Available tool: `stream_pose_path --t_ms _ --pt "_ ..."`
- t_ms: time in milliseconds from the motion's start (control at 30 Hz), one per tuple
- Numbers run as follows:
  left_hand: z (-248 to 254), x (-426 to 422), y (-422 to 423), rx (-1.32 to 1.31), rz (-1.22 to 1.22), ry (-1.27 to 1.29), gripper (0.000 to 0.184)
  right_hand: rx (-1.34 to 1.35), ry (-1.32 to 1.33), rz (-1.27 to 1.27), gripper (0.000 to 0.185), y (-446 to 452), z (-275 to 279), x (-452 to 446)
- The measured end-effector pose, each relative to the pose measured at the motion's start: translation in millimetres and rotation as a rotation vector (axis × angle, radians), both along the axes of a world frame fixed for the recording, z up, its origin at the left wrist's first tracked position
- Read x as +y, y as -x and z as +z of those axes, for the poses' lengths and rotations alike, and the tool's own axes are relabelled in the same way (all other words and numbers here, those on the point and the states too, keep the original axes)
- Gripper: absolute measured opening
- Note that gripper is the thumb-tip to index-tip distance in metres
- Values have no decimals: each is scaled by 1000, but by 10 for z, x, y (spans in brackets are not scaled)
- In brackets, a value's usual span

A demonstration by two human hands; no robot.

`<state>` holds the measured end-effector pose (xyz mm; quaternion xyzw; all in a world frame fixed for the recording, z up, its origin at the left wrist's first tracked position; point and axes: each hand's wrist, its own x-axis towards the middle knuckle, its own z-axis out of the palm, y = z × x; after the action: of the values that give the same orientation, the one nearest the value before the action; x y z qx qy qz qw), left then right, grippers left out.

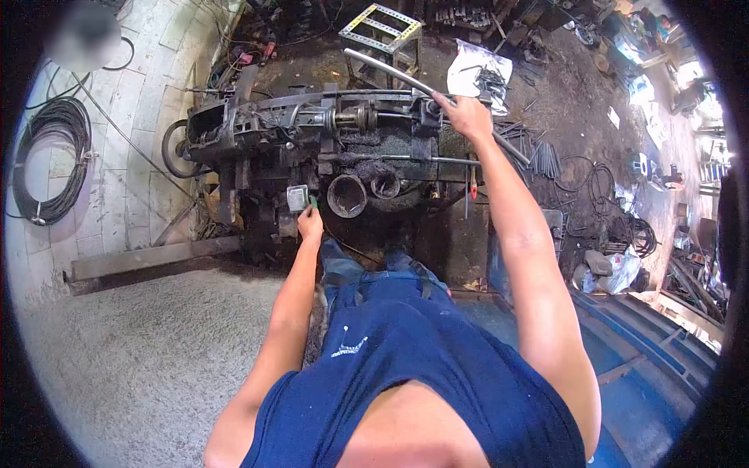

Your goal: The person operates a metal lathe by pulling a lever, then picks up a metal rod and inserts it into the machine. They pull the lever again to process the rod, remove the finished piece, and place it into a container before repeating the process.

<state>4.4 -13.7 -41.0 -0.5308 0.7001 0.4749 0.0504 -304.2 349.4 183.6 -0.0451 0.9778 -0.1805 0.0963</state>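
My right hand (470, 118) is closed around a long grey metal rod (384, 66), which slants across the right end of an old, greasy lathe-like machine (312, 117). Low at the machine's front, my left hand (310, 225) is closed on a small green handle (314, 201). Just left of that handle is a pale grey square piece (297, 198); I cannot tell whether the two are joined. Two round metal cups, a larger one (346, 196) and a smaller one (385, 185), sit to the right of my left hand. Dark metal chips lie around them.
Behind the machine stands a metal stool frame (381, 30) with yellow edges. A white sheet (477, 70) holds dark metal pieces. Several rods (544, 160) lie on the floor at right. A coiled black hose (53, 160) hangs on the left wall. A red-handled brush (473, 186) hangs near the machine's front.
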Motion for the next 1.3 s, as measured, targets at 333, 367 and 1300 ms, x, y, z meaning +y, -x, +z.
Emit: stream_pose_path --t_ms 333,367,1300 --pt "-253 -173 -222 -267 -257 -297 23 -48 -28 39 82 42 51 -29" --pt "-411 -199 -262 -324 -351 -214 25 -47 -43 46 82 43 33 -30" --pt "2426 547 1905 531 -1050 712 28 -1 -38 24 47 -273 -28 1398"
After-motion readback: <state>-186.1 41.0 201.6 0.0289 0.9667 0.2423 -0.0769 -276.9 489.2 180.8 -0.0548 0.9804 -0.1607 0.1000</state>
